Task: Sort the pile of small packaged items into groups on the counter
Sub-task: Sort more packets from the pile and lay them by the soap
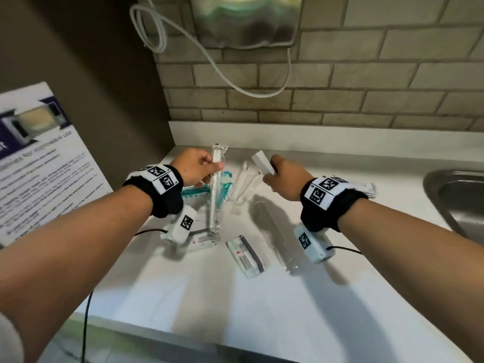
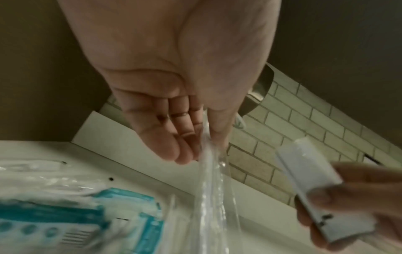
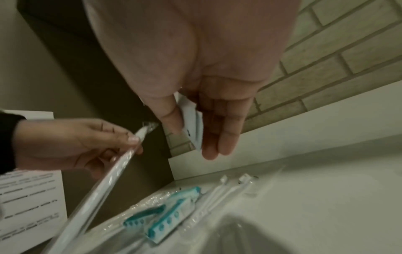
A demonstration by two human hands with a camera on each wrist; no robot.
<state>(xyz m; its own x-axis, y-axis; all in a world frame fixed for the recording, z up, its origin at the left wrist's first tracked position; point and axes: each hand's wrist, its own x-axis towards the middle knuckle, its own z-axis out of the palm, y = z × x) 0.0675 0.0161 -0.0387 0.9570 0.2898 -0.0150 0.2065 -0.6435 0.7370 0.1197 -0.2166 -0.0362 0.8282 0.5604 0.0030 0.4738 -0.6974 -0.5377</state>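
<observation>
Left hand (image 1: 195, 166) grip clamped on a wrapped toothbrush (image 1: 215, 189); right hand (image 1: 284, 176) grip clamped on a small white box (image 1: 263, 163), both above the counter (image 1: 340, 297) near its back-left corner.

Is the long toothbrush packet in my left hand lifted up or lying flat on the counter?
Lifted: the left hand pinches the toothbrush packet near its top, and it hangs steeply above the counter.
</observation>
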